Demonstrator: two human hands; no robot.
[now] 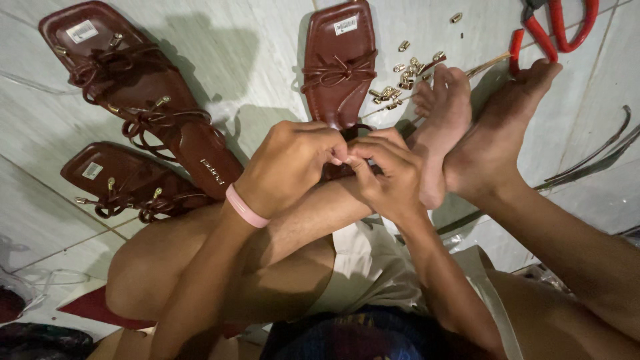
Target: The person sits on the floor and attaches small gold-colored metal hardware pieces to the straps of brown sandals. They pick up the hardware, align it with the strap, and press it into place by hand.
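1. The heel end of the brown sandal [339,63] lay hidden behind the fingertips of the left hand [288,167] and right hand [390,177].
2. Whatever the pinched fingers [353,155] gripped was too small to tell.
3. Far above the fingers, the red pliers [553,30] were cut off by the top edge.

We see glossy, smooth brown leather-like sandals [339,63] with thin cord straps of the same sheen. At one o'clock lie small shiny brass-coloured metal caps [400,83]; further out, pliers [553,30] with smooth red plastic grips. Our left wrist wears a matt pink rubbery band [245,208]. The floor [267,53] is pale, smooth tile.
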